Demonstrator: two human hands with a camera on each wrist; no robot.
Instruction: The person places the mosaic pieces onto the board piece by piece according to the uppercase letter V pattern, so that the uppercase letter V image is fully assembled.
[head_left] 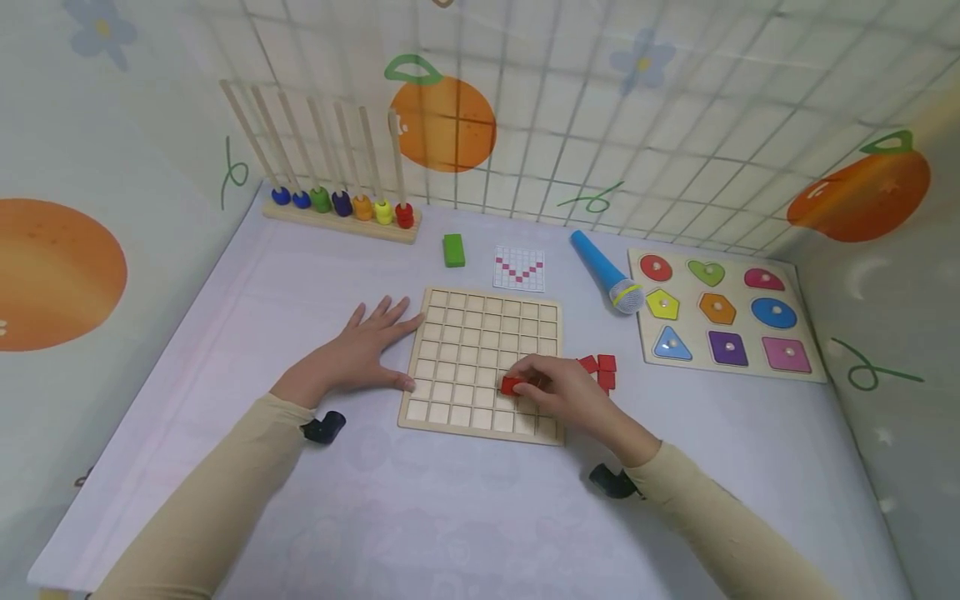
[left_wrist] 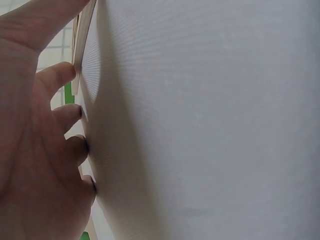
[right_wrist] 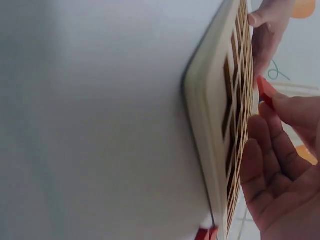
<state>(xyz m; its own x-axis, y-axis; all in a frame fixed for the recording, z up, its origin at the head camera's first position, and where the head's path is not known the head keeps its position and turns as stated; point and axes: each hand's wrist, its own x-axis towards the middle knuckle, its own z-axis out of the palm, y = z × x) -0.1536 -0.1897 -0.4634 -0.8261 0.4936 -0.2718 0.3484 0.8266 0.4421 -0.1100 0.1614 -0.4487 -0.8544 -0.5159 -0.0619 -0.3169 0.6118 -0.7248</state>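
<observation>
While our right hand pinches one red cube over the wooden grid board, no cell appears filled. Our left hand lies flat, fingers spread, steadying the board's edge. Spare red cubes wait just beside it.

We see a small red block pinched over the lower right cells of a square wooden grid board. The board lies flat on the surface, and more red blocks sit just off its right edge.
</observation>
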